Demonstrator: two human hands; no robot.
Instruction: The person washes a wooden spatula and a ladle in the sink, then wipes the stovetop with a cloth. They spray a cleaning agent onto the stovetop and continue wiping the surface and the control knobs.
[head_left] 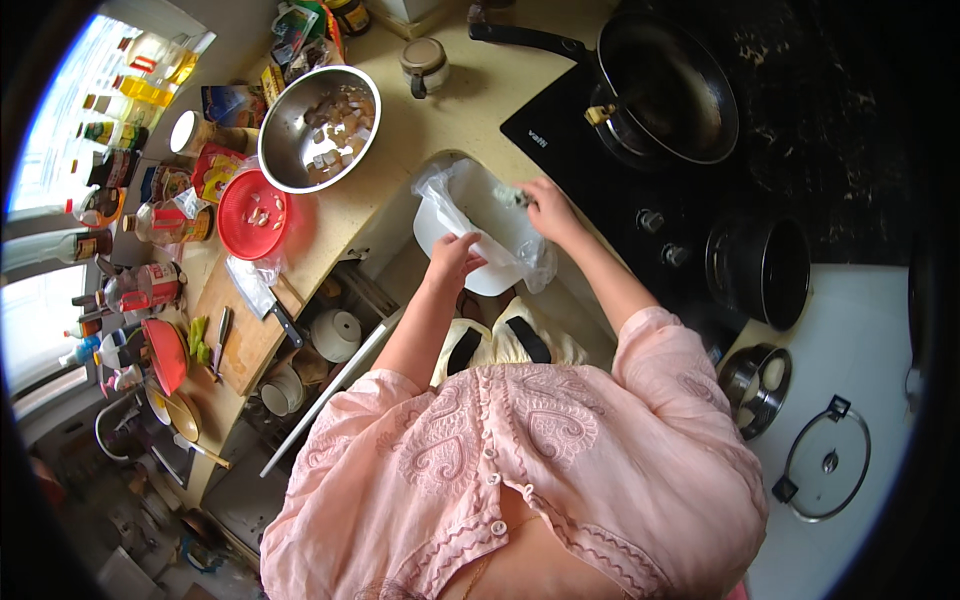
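A white bin [487, 281] stands below the counter's front edge, lined with a clear plastic bag [447, 200]. My left hand [458, 258] is closed on the bag at the bin's near left rim. Over the far right side of the bin, the fingers of my right hand [549, 212] pinch a small crumpled grey-green and white piece [514, 196]. Its kind is too small to make out. The bag hangs loosely over the rim on the right as well.
On the counter are a steel bowl [284, 128] of pale cubes, a red basket [230, 222] with garlic cloves and a cleaver [252, 287] on a cutting board [238, 350]. A frying pan [690, 100] and black pot [757, 270] stand right, by a glass lid [826, 460].
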